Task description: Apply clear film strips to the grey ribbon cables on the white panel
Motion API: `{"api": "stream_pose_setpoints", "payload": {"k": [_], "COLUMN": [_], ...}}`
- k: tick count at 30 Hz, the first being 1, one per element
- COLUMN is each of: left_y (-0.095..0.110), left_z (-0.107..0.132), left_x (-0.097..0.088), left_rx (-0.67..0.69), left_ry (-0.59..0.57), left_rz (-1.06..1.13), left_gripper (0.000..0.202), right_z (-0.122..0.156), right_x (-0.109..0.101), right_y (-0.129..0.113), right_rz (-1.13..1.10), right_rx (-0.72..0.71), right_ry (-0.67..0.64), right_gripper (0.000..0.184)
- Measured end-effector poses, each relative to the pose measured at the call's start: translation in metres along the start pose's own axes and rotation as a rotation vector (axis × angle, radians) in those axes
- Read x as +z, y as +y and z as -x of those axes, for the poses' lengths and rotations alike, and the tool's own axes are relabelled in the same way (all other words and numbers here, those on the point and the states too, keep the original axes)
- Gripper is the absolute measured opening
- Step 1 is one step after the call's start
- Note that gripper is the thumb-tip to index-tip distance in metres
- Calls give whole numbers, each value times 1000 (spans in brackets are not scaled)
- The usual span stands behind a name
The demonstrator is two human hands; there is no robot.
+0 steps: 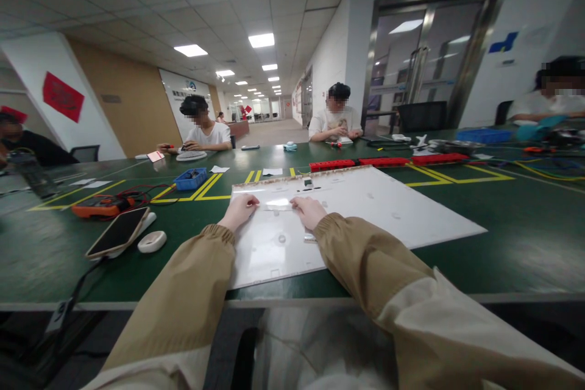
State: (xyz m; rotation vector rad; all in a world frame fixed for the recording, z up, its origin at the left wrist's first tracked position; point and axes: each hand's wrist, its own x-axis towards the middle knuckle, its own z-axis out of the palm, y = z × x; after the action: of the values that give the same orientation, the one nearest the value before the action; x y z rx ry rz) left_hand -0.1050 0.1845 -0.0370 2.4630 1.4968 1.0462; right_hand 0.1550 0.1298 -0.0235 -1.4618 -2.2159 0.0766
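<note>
A large white board (365, 207) lies flat on the green table, with a worn brownish far edge. My left hand (240, 210) is closed in a pinch over the board's left part. Opposite it, my right hand (309, 212) also pinches with thumb and forefinger. Stretched between the two hands is a shiny clear strip (278, 203), its ends at my fingertips. Whether the strip touches the board I cannot tell. Small dark pieces (309, 184) lie near the board's far edge, and a small flat piece (310, 238) sits by my right wrist.
To the left are a phone (119, 231), a white ring-shaped roll (152, 242), an orange multimeter (103, 204) and a blue basket (190, 179). Red strips (365, 163) lie behind the board. Across the green table (503, 244) several people sit working.
</note>
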Motion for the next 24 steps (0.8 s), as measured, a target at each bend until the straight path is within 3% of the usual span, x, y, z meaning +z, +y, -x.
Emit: {"api": "stream_pose_setpoints", "payload": {"k": [9,24], "left_y": [6,1], "left_z": [-2,-2], "left_x": [3,7], "left_rx": [92,83], "left_ry": [6,23], "left_rz": [-24,13], "left_gripper": [23,22], "right_z": [0,-4], "right_x": [-1,4], "right_y": [-2,-4], "right_rz": [87,129], "right_rx": [-2,62], "right_ry": [-18,-35], "right_gripper": [35,42]}}
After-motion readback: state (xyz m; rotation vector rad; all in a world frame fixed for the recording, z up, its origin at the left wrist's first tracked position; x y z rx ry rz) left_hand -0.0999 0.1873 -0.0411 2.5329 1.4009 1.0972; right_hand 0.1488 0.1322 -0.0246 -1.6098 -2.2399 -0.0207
